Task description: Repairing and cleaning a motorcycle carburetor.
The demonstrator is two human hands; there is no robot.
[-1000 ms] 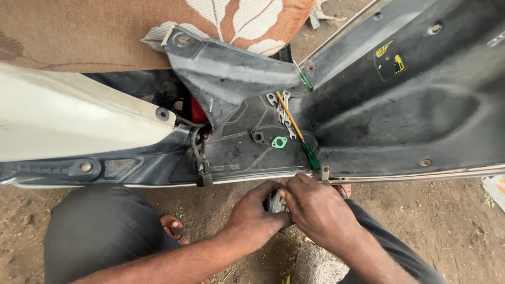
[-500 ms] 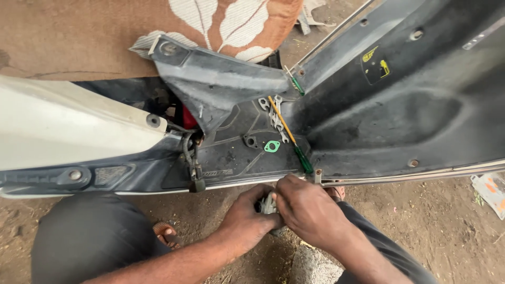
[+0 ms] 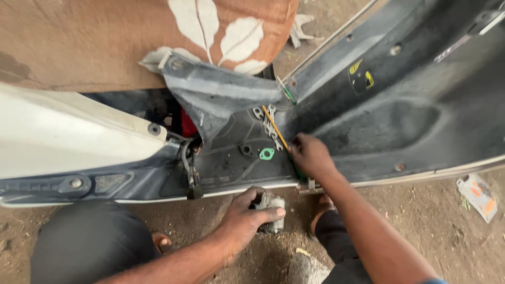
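Hands at the opened dark plastic scooter panel [image 3: 368, 121], seen from above.
We see wrenches [image 3: 267, 122], a green gasket [image 3: 266, 153] and a brown leaf-print cloth [image 3: 158, 37] around the work; a hanging black strap [image 3: 190, 173] lies left of it. Our right hand [image 3: 310, 155] reaches up onto the panel, fingers closed on the yellow-shafted screwdriver [image 3: 276, 132]. Our left hand [image 3: 247, 218], low above the dirt floor [image 3: 421, 221], grips a small grey metal part [image 3: 271, 210].
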